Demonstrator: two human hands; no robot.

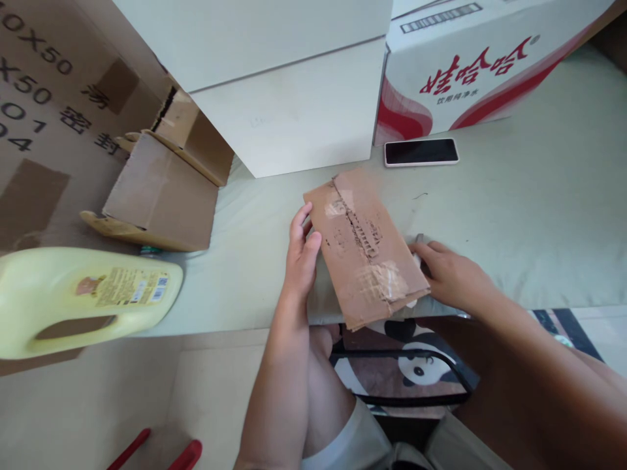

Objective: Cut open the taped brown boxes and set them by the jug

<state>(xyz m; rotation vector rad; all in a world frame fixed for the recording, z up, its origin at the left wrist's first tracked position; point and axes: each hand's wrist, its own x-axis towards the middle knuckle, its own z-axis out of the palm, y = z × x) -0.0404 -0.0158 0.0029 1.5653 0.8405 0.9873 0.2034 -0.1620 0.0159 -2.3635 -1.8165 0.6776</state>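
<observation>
A small, worn cardboard box (353, 261) with torn clear tape and dark print along its seam is tilted just above the pale green cloth surface. My left hand (301, 251) grips its left edge, thumb on the near side and fingers reaching behind. At the box's lower right side is my right hand (448, 271), its fingers curled closed. A small grey tip (419, 239) sticks up by those fingers, and a bit of white shows below them. What the right hand holds is mostly hidden.
A white box (294, 117) stands behind, beside a red-and-white carton (455, 85). A phone (421, 152) lies before the carton. Left are folded cardboard boxes (161, 183) and a yellow jug (88, 294). A panda-patterned item (421, 365) and red handles (186, 455) lie below.
</observation>
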